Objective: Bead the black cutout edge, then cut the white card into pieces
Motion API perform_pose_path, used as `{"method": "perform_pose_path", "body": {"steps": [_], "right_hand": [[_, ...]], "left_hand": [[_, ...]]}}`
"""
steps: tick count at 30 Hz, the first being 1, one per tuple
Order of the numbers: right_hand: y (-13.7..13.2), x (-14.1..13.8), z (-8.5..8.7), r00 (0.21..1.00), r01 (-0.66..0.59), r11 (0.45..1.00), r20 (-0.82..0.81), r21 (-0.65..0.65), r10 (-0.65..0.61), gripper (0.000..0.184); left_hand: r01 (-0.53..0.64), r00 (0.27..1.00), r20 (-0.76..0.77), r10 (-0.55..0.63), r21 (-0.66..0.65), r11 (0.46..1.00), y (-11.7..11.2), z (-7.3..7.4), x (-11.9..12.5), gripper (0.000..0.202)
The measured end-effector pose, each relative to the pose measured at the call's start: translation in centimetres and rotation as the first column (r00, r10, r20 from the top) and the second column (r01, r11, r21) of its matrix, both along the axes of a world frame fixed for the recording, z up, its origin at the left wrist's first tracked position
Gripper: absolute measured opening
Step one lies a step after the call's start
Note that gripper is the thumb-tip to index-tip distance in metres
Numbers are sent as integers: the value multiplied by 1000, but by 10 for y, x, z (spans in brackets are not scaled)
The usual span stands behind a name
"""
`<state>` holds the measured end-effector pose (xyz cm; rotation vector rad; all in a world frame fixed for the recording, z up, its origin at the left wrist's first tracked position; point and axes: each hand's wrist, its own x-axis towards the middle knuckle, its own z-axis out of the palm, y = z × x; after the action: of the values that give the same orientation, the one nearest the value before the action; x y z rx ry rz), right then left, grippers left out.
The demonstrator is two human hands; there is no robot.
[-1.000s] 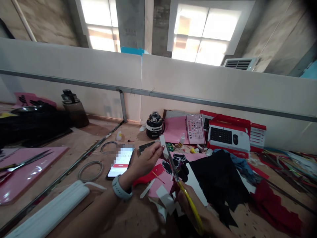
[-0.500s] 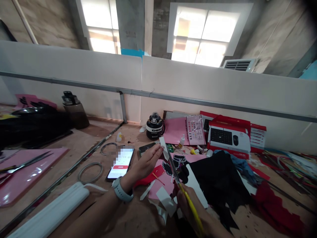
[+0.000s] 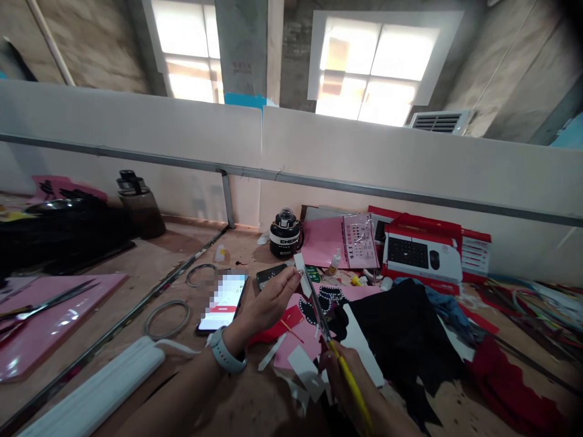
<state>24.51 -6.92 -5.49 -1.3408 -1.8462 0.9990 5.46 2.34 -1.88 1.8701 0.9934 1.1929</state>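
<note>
My left hand (image 3: 266, 300) pinches a small white paper strip (image 3: 301, 273) held upright above the desk. My right hand (image 3: 348, 385) grips yellow-handled scissors (image 3: 334, 352) whose blades reach up to the strip's lower edge. On my left wrist sits a grey watch (image 3: 224, 355). Under the hands lie white paper offcuts (image 3: 303, 370), a red felt piece (image 3: 277, 325) and a pink sheet with black beaded shapes (image 3: 325, 297).
A phone (image 3: 223, 300) with a lit screen lies left of my hand. Black fabric (image 3: 405, 334) spreads to the right, a red keyboard box (image 3: 421, 252) behind it. A black jar (image 3: 285, 233), two wire rings (image 3: 166, 315), a white bar (image 3: 91, 394) and a pink board (image 3: 40, 318) are also on the desk.
The view has tilted slightly. Both hands keep their hold, and the scissors have drifted a little lower in the frame.
</note>
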Motion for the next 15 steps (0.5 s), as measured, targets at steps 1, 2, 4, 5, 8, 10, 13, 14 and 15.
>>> {"method": "perform_pose_path", "body": {"steps": [1, 2, 4, 5, 8, 10, 13, 14, 15], "right_hand": [[1, 0, -2, 1000, 3, 1000, 8, 2, -3, 70], [1, 0, -3, 1000, 3, 1000, 21, 6, -3, 69], [3, 2, 0, 998, -14, 1000, 55, 16, 13, 67], [4, 3, 2, 997, -33, 999, 70, 19, 32, 66], [8, 9, 8, 992, -83, 996, 94, 23, 81, 62], [10, 12, 9, 991, -90, 996, 98, 28, 87, 61], [12, 13, 8, 990, -94, 995, 105, 35, 90, 63], [12, 12, 7, 990, -92, 995, 108, 33, 88, 64], [12, 12, 6, 990, -90, 995, 111, 30, 86, 64]], "left_hand": [[1, 1000, 1, -1, -7, 1000, 0, 0, 0, 35], [3, 1000, 1, -3, -18, 1000, 0, 1, 0, 34], [2, 1000, -2, -2, -32, 999, 0, 2, -1, 34], [0, 1000, -8, 0, -35, 999, -1, 3, -1, 35], [1, 999, -41, -3, -39, 999, -2, 5, -2, 35], [-3, 998, -68, 1, -36, 999, -4, 5, -1, 34], [-21, 995, -94, 18, -26, 999, -5, 1, 0, 30], [-24, 995, -99, 22, -22, 999, -5, -1, 0, 29], [-27, 994, -104, 25, -20, 999, -5, -3, 0, 28]]}}
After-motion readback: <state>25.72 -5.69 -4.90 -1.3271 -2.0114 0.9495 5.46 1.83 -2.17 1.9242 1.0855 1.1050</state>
